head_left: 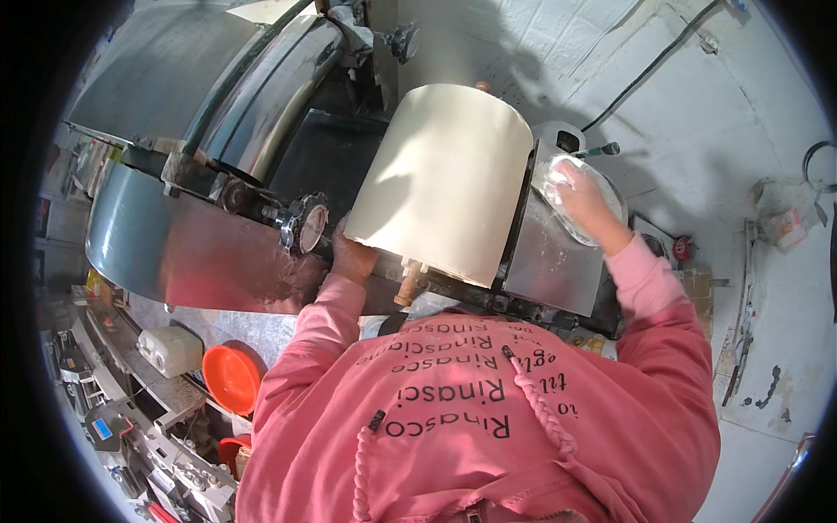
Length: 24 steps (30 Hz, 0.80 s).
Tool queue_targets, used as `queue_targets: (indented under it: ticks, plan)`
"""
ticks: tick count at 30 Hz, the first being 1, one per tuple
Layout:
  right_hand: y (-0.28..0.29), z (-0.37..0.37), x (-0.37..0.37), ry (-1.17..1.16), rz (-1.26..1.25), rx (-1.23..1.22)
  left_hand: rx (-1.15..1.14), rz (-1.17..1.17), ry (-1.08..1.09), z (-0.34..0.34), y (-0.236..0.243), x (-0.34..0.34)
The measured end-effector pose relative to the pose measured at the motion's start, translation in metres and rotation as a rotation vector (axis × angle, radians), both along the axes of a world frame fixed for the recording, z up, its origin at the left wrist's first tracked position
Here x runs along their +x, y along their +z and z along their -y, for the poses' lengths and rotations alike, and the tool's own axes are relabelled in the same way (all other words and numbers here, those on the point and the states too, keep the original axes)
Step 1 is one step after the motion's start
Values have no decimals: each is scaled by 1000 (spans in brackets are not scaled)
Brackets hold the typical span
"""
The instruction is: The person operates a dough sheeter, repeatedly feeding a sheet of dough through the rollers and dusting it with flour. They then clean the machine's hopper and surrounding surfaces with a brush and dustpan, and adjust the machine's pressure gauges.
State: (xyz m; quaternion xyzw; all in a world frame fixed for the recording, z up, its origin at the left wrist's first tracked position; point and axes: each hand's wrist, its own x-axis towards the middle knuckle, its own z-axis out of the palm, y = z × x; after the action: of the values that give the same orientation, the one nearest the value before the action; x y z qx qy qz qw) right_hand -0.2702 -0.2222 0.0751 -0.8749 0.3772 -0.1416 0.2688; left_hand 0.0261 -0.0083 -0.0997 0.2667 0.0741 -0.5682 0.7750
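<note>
Cream roll (445, 183) sat mid-frame, lower-left edge against the left hand (353, 259).
Right hand (586, 200) was at a powdery dish (550, 189), right; I couldn't tell either grip.

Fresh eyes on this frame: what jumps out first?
Most likely the big cream-coloured roll, sitting near the upper centre with a wooden rod end poking out below it. Next, the bright pink hoodie filling the lower middle, and the orange basin at lower left. To the roll's right, the person's right grip is at a pale dish of white powder.
</note>
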Motion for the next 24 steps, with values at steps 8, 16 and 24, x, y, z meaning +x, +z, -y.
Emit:
queue_targets:
  ticks: [8, 16, 24]
  plan:
    - [9, -68, 129, 613, 119, -618, 194, 235, 163, 0, 30, -5]
    - [25, -26, 237, 729, -686, -389, 219, 511, 381, -7, 62, -8]
    - [5, -97, 171, 839, -162, -546, 233, 286, 257, 2, 23, -7]
